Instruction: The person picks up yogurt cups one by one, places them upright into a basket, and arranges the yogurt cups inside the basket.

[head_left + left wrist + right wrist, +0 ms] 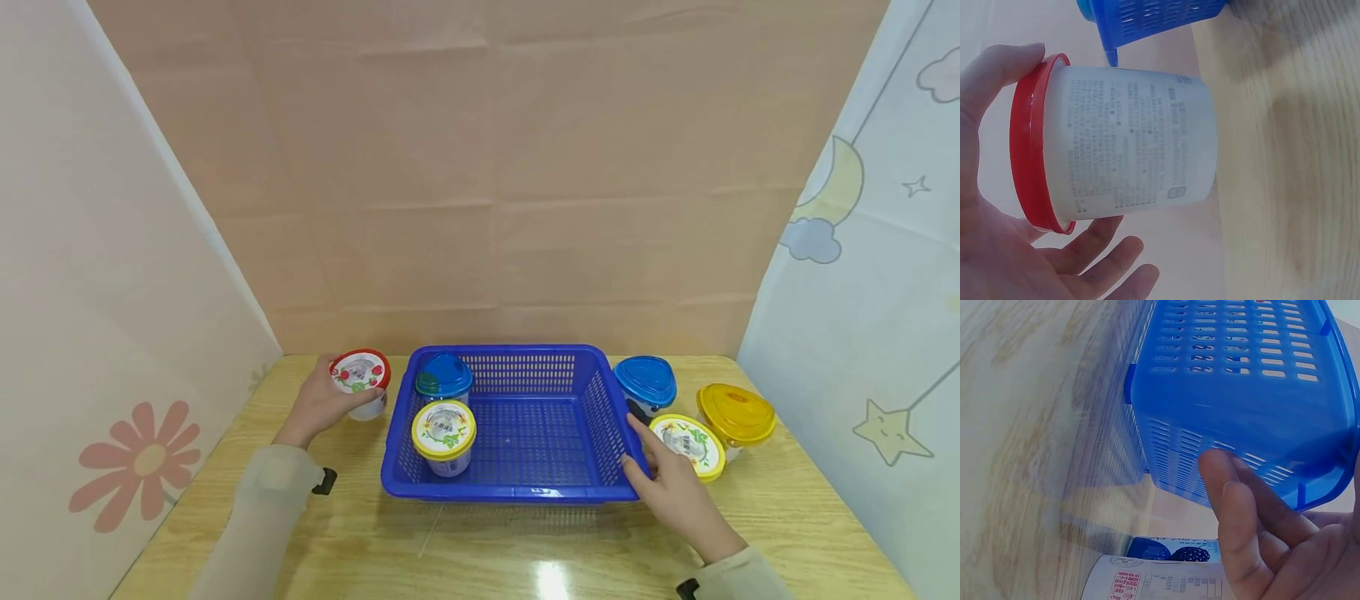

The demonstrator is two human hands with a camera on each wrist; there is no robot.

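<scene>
Desk (360, 550), contents from left to right.

Left hand (318, 400): placed toward the desk's back left corner; thumb and fingers clamped about the rim of a red-lidded tub (362, 372).

Red-lidded tub: held outside the basket, just beside its left rim; whether its base is touching the desk cannot be told.

Blue basket (532, 433): set mid-desk, near the back edge. In its back left corner is stood an inner blue-lidded tub (444, 375); in its front left corner, an inner yellow-rimmed tub (444, 427).

Right hand (672, 487): curled on the basket's right rim, near the front right corner.

Outer blue-lidded tub (645, 380): stood just beyond the basket's right rim.

Outer yellow-rimmed tub (693, 446): partly hidden by the right hand.

Yellow-lidded tub (738, 414): placed nearest the desk's right edge.

Progress, as judged: two tubs are basketed, one is in hand, three are left outside.
</scene>
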